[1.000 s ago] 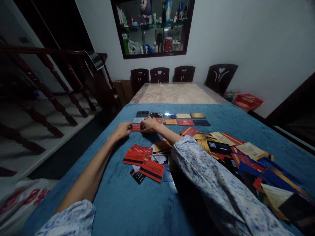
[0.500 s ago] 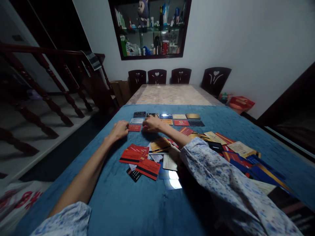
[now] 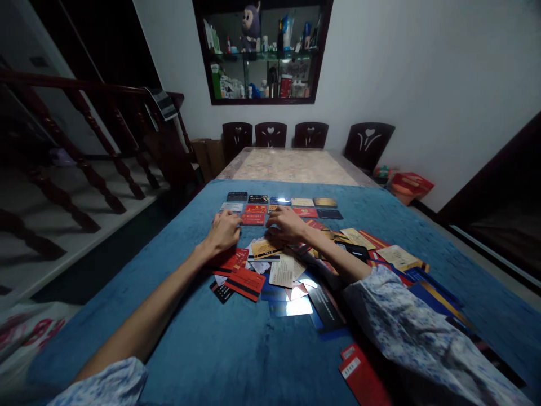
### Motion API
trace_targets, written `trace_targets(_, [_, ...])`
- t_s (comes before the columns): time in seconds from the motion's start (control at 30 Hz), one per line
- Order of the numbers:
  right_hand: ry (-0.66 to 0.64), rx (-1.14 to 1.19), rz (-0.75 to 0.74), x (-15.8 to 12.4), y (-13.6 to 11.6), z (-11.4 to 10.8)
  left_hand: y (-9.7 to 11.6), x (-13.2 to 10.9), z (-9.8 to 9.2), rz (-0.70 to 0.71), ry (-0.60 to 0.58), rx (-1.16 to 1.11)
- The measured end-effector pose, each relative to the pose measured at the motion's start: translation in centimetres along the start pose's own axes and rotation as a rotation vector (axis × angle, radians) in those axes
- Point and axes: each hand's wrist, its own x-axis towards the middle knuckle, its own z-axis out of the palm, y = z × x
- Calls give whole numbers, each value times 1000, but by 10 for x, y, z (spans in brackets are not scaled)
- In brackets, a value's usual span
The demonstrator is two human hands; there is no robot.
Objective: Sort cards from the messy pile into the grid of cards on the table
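Observation:
My left hand [image 3: 224,231] rests knuckles up on the blue cloth [image 3: 236,349], its fingers curled down, with nothing visible in them. It sits just behind several red cards [image 3: 231,260] of a loose pile [image 3: 281,270]. My right hand [image 3: 289,224] lies palm down, fingers stretched toward the left, over the far edge of that pile and a gold card [image 3: 264,248]. Between the two hands, slightly farther away, lies a single red card [image 3: 252,220]. Beyond it are two neat rows of cards [image 3: 302,202].
More cards spread along the right [image 3: 397,256], and two red ones lie near me [image 3: 359,372]. The bare marble tabletop [image 3: 291,166] continues to several dark chairs [image 3: 270,134]. A wall cabinet [image 3: 262,51] hangs above. A wooden stair railing [image 3: 84,113] stands to the left.
Both hands let go of the red card in the third row and drew back toward me to the loose pile. My right sleeve moved right, uncovering more cards.

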Motion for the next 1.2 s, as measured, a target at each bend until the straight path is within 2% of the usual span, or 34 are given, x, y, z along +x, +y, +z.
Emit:
trace_targets(0.17, [27, 73, -50, -20, 6, 4, 23, -13, 6, 52, 1, -73])
trace_targets(0.43, [8, 168, -165, -43, -5, 2, 47, -38, 14, 126, -38, -113])
trace_targets(0.8, [-46, 157, -237, -49, -4, -3, 50, -49, 13, 219, -78, -117])
trace_targets(1.2, [52, 224, -338, -47, 8, 5, 49, -50, 9, 306, -47, -142])
